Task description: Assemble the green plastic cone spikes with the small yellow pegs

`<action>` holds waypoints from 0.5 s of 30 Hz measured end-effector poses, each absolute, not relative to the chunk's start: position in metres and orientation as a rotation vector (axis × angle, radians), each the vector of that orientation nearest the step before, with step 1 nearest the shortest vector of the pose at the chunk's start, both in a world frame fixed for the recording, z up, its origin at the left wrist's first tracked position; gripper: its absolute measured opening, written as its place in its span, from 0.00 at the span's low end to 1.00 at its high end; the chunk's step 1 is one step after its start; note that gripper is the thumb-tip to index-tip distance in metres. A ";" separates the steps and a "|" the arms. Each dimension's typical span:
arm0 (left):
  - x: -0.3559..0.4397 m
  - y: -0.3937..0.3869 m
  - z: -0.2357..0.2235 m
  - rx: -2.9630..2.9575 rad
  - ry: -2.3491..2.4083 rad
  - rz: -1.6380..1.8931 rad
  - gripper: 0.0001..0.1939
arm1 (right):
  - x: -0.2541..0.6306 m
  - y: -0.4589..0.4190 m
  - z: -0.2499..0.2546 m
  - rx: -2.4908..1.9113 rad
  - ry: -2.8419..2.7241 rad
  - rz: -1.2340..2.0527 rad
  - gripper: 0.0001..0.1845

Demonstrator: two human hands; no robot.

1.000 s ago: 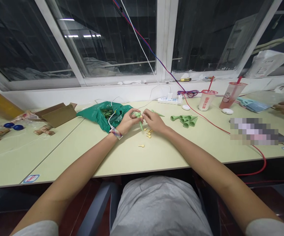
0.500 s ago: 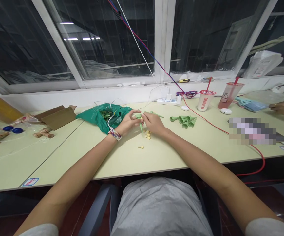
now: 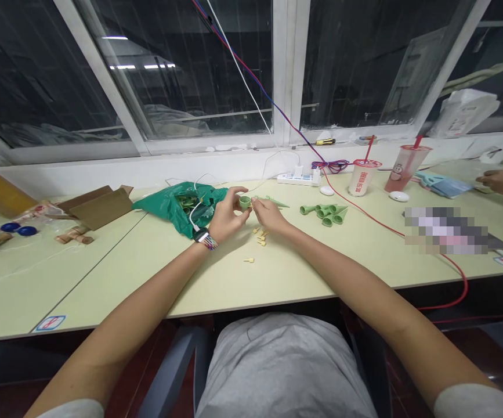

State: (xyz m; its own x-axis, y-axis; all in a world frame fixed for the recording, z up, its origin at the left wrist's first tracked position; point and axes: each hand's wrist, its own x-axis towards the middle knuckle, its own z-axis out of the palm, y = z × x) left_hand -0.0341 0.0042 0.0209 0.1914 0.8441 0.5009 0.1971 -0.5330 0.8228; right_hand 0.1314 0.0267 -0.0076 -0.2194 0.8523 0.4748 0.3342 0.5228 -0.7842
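Note:
My left hand point(image 3: 229, 213) is curled around a green plastic cone point(image 3: 245, 201), its wide round mouth facing up. My right hand point(image 3: 270, 212) is pinched at the cone's right side, with a bit of a small yellow peg showing at the fingertips. Several yellow pegs point(image 3: 261, 237) lie on the table just below the hands, and a single yellow peg point(image 3: 248, 260) lies closer to me. Past the right hand rests a green cone point(image 3: 277, 202) on its side. Farther right is a group of several green cones point(image 3: 327, 213).
A green plastic bag point(image 3: 164, 207) holding more green pieces lies left of my hands, beside a cardboard box point(image 3: 103, 212). A power strip point(image 3: 297, 178), a drink cup point(image 3: 363, 177) and a red cable point(image 3: 375, 219) are behind and right. Another person's hand point(image 3: 501, 181) is at far right.
The cone has been turned from mouth-sideways to more mouth-up, and my left wrist has rolled, showing the watch face side. My right hand stays close against the cone.

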 end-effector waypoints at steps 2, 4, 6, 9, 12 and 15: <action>-0.035 0.004 0.023 1.767 0.960 1.318 0.33 | 0.132 0.024 -0.007 -1.005 -1.814 0.635 0.27; -0.035 0.007 0.024 1.561 0.904 1.219 0.32 | 0.135 0.020 -0.006 -0.997 -1.892 0.481 0.23; -0.036 0.010 0.024 1.382 0.844 1.132 0.27 | 0.138 0.015 -0.003 -1.007 -1.985 0.303 0.18; -0.038 0.014 0.024 1.272 0.789 1.077 0.19 | 0.142 0.010 -0.001 -1.024 -2.050 0.201 0.15; -0.039 0.016 0.024 1.245 0.772 0.993 0.14 | 0.142 0.011 0.000 -1.000 -2.046 0.266 0.14; -0.041 0.016 0.023 1.263 0.775 0.959 0.15 | 0.140 0.015 -0.001 -0.948 -2.011 0.372 0.14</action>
